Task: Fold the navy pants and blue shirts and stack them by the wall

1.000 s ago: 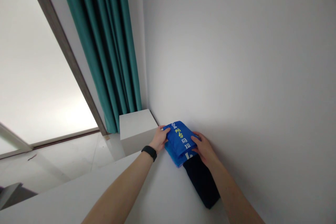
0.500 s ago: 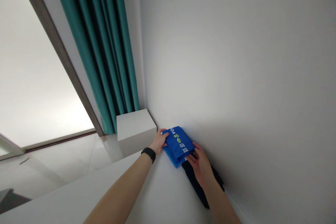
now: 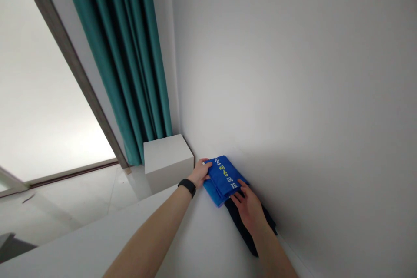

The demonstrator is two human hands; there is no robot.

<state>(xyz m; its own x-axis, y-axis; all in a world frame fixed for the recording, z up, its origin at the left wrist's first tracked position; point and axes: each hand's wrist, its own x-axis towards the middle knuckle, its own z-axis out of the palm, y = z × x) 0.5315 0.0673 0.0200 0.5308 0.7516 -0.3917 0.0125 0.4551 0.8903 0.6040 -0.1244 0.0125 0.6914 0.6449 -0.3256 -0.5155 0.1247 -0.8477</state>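
Note:
A folded blue cloth (image 3: 224, 176) with white and yellow lettering lies on the white surface against the wall; a lighter blue layer shows beneath its upper fold. My left hand (image 3: 200, 173), a black band on its wrist, pinches the cloth's left edge with the thumb on top. At the near right edge, my right hand (image 3: 249, 204) grips the cloth, thumb above and fingers partly hidden under it. Dark folded fabric (image 3: 243, 228) lies below my right hand and forearm, partly covered by them.
A white box-shaped cabinet (image 3: 168, 154) stands in the corner beyond the surface. Green curtains (image 3: 130, 61) hang behind it. The white wall (image 3: 276, 74) runs close along the right side. Pale floor (image 3: 81, 200) shows at the left.
The upper part of the blue cloth has shifted slightly to the right, with both hands still on it. My left hand has moved a little to the right too.

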